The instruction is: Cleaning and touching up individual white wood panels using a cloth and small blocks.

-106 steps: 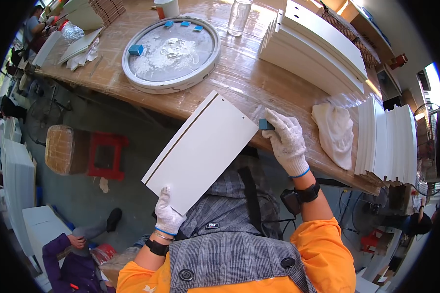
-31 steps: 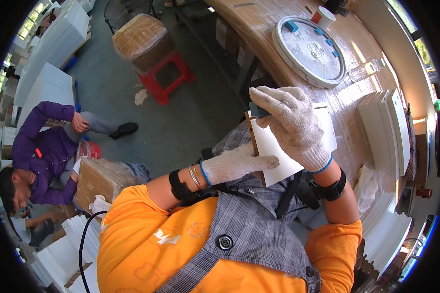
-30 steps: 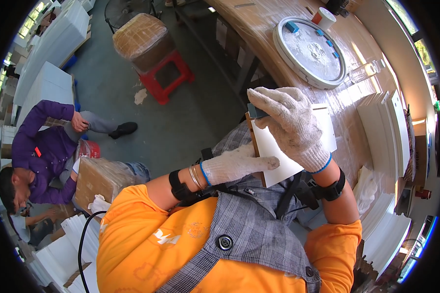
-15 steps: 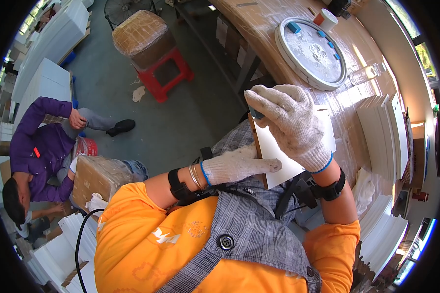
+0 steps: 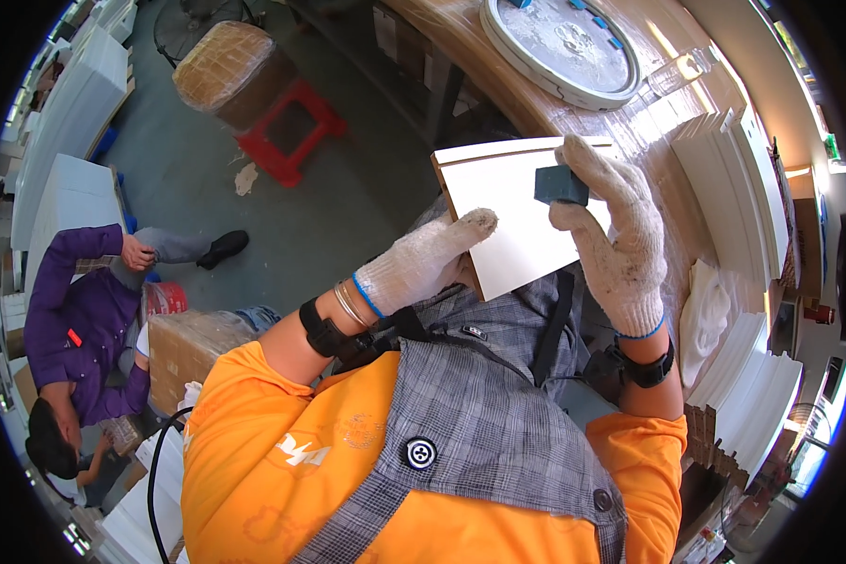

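My left hand, in a white knit glove with a blue cuff, grips the near left edge of a white panel. Its thumb lies on the white face, and the other fingers are hidden beneath. A brown edge runs along the panel's left side, and a groove lies near its far edge. In my right hand, gloved alike and smudged, a small dark teal block is pinched between thumb and fingers. The block is over the panel's right half; I cannot tell if it touches the face.
On the film-covered workbench stands a round grey lid with several blue blocks on it. Stacked white panels are at the right, a white cloth nearby. A red stool stands on the floor; a person in purple sits at left.
The panel has turned so its white face is in fuller view. My right hand has moved right and down from its edge, showing the block. My left hand has shifted left and up.
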`<state>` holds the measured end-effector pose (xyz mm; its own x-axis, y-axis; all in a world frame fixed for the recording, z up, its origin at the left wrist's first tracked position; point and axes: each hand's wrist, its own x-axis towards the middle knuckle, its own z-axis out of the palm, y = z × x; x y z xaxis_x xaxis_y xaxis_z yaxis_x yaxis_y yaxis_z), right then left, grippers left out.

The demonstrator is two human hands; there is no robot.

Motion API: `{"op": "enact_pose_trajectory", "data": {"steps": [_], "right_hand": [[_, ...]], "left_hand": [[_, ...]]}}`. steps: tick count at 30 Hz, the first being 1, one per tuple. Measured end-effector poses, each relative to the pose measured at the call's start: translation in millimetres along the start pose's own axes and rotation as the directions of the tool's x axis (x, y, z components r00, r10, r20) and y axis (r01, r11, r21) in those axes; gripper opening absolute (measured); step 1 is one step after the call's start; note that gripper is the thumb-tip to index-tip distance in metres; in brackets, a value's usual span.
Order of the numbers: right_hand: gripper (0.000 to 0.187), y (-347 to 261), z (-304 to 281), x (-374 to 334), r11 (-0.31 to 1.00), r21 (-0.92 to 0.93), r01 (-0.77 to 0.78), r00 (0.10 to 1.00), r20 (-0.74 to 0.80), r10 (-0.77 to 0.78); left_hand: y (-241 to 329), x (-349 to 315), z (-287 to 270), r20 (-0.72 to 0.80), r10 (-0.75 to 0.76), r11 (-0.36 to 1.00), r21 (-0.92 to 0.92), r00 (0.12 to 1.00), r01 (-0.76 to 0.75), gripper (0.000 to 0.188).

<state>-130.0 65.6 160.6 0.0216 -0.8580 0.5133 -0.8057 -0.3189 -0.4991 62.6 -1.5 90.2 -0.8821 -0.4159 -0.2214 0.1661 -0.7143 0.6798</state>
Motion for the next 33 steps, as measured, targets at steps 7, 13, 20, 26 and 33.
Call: {"op": "enact_pose_trajectory", "data": {"steps": [7, 13, 20, 26, 33], "right_hand": [[0.052, -19, 5, -54, 0.999, 0.006, 0.051, 0.994, 0.095, -0.051], [0.052, -32, 11, -70, 0.985, -0.065, 0.161, 0.972, 0.183, -0.147], [0.05, -38, 9, -70, 0.958, -0.202, 0.205, 0.962, 0.221, -0.159], [0.05, -37, 10, -71, 0.954, -0.228, 0.193, 0.973, 0.171, -0.156], [0.05, -44, 10, -70, 0.924, -0.27, 0.27, 0.953, 0.212, -0.216]], "left_hand": [[-7, 1, 2, -0.048, 0.072, 0.997, -0.008, 0.996, -0.073, 0.055], [-11, 5, 2, -0.027, 0.117, 0.992, -0.042, 0.993, -0.118, 0.052], [-10, 3, 4, -0.027, 0.1, 0.995, 0.0, 0.995, -0.1, 0.052], [-7, 1, 8, -0.043, 0.089, 0.996, 0.009, 0.995, -0.088, 0.051], [-8, 1, 11, -0.02, 0.106, 0.994, 0.01, 0.994, -0.106, 0.051]]}}
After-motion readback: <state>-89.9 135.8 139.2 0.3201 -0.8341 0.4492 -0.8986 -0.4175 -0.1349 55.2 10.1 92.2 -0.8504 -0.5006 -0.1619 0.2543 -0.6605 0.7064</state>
